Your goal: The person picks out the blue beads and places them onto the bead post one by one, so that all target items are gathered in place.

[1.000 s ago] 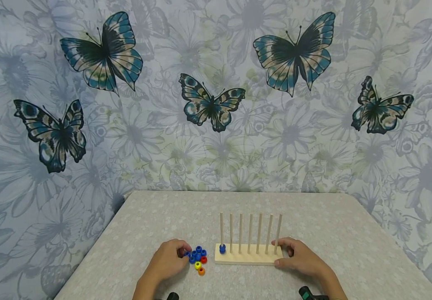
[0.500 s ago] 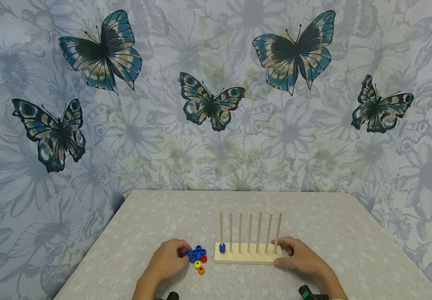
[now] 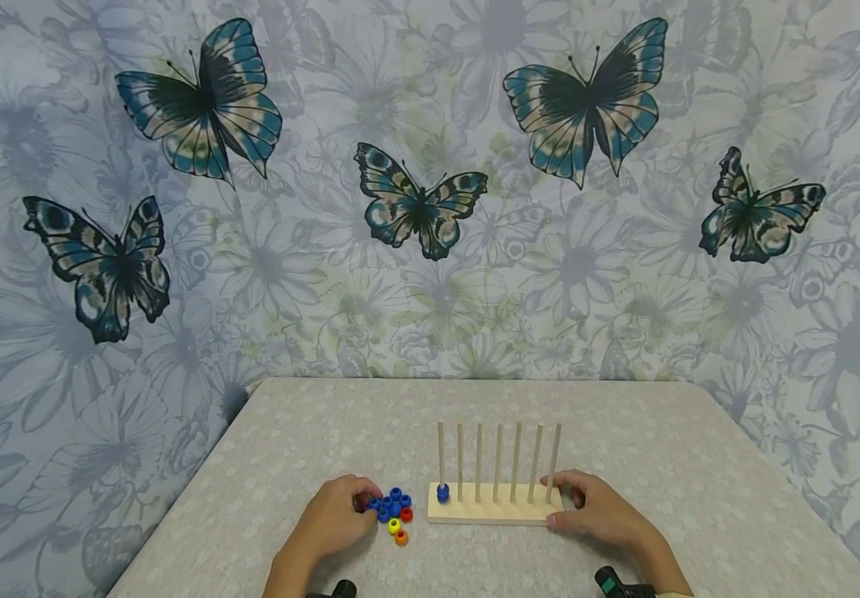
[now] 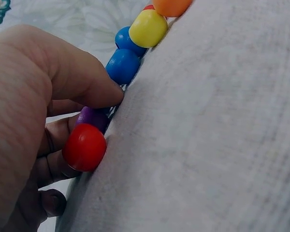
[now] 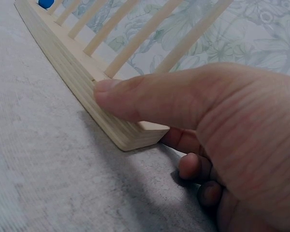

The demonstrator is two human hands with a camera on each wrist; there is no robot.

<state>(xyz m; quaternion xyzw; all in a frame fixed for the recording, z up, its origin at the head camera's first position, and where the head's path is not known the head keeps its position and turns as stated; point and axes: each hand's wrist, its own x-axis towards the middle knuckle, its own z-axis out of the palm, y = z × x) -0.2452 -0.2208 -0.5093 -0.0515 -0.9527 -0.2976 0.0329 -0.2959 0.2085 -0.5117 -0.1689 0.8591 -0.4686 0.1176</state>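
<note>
My left hand [image 3: 339, 517] lies on the table, its fingers and thumb curled round the left end of a bead pile. In the left wrist view a red bead [image 4: 84, 148] and a purple bead [image 4: 92, 118] sit inside the curl, with the thumb tip close to the blue beads [image 4: 123, 66]. Most of the fingertips are hidden. My right hand [image 3: 600, 513] grips the right end of a wooden peg stand [image 3: 493, 515], thumb on the front edge and fingers behind. Several upright pegs rise from it; blue beads [image 3: 442, 493] sit on the leftmost peg.
Beside the blue beads on the cloth-covered table [image 3: 325, 432] lie another red bead [image 3: 406, 515], a yellow bead [image 3: 394, 526] and an orange bead [image 3: 401, 538]. A wall with butterfly paper [image 3: 430, 324] stands behind the table.
Both hands, the stand and the beads keep their places; the head view shifts only very slightly.
</note>
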